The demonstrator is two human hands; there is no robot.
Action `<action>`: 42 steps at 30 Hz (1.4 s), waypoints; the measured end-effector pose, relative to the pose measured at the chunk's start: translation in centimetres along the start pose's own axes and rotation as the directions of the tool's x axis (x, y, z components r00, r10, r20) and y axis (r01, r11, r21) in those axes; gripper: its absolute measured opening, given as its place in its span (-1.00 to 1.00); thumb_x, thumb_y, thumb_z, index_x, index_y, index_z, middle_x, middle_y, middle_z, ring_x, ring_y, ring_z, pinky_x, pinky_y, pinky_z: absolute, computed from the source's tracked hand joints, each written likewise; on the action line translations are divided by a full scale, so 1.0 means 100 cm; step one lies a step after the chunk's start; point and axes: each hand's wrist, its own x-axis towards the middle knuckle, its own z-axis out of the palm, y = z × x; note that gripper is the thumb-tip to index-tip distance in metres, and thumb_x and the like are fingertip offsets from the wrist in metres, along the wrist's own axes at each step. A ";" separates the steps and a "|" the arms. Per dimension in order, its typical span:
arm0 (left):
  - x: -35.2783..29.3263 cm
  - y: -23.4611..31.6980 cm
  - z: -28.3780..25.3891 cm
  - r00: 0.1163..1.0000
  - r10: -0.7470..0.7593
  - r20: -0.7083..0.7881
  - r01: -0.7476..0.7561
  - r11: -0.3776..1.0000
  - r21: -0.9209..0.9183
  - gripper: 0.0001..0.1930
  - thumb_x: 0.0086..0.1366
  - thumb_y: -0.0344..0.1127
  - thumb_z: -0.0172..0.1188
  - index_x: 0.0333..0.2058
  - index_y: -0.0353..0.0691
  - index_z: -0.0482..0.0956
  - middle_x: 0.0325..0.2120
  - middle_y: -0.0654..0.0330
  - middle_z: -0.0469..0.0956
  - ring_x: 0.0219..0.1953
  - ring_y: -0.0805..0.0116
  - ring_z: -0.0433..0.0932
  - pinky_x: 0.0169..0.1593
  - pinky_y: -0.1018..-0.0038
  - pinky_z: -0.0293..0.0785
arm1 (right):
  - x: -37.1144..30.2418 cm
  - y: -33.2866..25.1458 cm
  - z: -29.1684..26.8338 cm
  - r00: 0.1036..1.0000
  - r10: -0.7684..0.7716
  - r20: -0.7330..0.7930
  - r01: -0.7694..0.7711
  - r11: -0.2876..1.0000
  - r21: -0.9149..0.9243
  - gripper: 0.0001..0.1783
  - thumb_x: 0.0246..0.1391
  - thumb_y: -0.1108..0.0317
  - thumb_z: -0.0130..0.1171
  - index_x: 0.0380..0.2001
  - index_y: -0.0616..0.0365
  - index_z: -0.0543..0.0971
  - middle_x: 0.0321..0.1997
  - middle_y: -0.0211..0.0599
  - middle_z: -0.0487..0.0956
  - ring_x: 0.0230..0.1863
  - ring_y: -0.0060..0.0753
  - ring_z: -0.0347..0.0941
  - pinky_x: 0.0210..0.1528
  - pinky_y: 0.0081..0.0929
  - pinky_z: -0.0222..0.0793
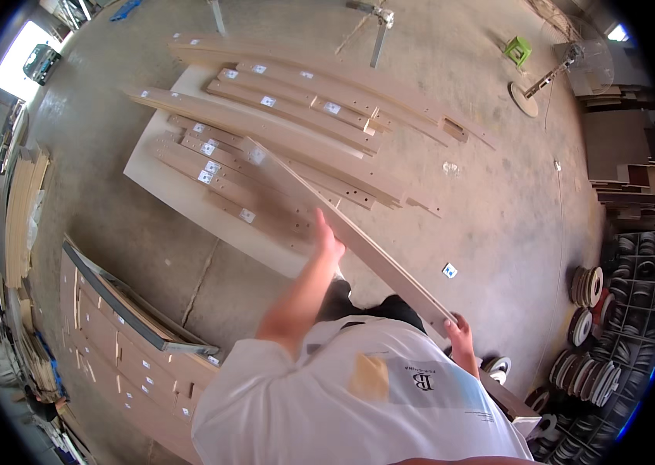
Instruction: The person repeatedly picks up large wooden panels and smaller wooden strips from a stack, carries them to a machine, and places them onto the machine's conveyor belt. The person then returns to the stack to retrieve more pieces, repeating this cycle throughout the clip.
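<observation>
a handling step seemed under way: the left hand (329,242) closed on a long, narrow, brown wooden board (385,264) and the right hand (460,333) gripped its near end, its far end over flat, brown, white-labelled boards (296,113). the next move likely called for steady 2-handed support.

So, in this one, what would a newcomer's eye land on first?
Probably the long board slanting across the middle, with the person's left hand partway along it and the right hand at its near end. Beyond it, many brown boards with white labels lie spread out on the floor. Off to the side, the small green stool at upper right stands out by its colour.
</observation>
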 end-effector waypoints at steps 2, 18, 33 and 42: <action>0.043 0.022 0.006 0.998 0.048 0.040 -0.049 0.998 0.028 -0.17 0.47 0.40 -0.15 0.48 -0.05 0.07 0.46 0.20 0.15 0.43 0.09 0.17 0.45 0.06 0.15 | 0.027 -0.037 0.033 0.999 -0.019 -0.029 0.018 0.999 -0.026 -0.22 0.05 -0.10 0.41 0.10 0.39 0.54 -0.13 -0.29 0.63 -0.10 -0.46 0.50 -0.06 -0.47 0.40; 0.089 0.113 0.016 0.982 0.136 -0.130 -0.030 0.795 0.605 -0.34 0.48 0.02 0.11 0.37 -0.27 0.24 0.29 0.05 0.37 0.29 0.15 0.41 0.29 0.12 0.38 | 0.315 -0.098 0.192 0.925 0.339 0.172 -0.361 0.926 0.114 -0.07 0.02 -0.13 0.51 0.24 0.35 0.44 0.15 -0.19 0.50 0.19 -0.32 0.45 0.23 -0.23 0.48; -0.156 -0.019 -0.104 0.852 -0.073 -0.518 0.419 0.688 0.593 -0.58 0.51 -0.21 0.10 0.23 -0.28 0.50 -0.08 0.09 0.66 -0.13 0.29 0.65 -0.05 0.36 0.57 | 0.408 -0.085 0.310 0.928 0.349 0.131 -0.365 0.923 0.121 -0.30 0.18 0.07 0.39 0.27 0.18 0.43 0.23 -0.34 0.54 0.21 -0.42 0.45 0.15 -0.46 0.33; -0.220 -0.092 -0.116 0.771 0.108 -0.628 0.317 0.790 0.525 -0.59 0.44 -0.15 0.14 0.15 -0.23 0.58 -0.16 0.19 0.70 -0.22 0.40 0.66 -0.12 0.44 0.55 | 0.459 -0.030 0.335 0.956 0.279 0.088 -0.278 0.960 -0.032 -0.56 0.20 0.04 0.33 0.00 0.08 0.59 -0.29 -0.43 0.53 -0.52 -0.54 0.31 -0.50 -0.44 0.30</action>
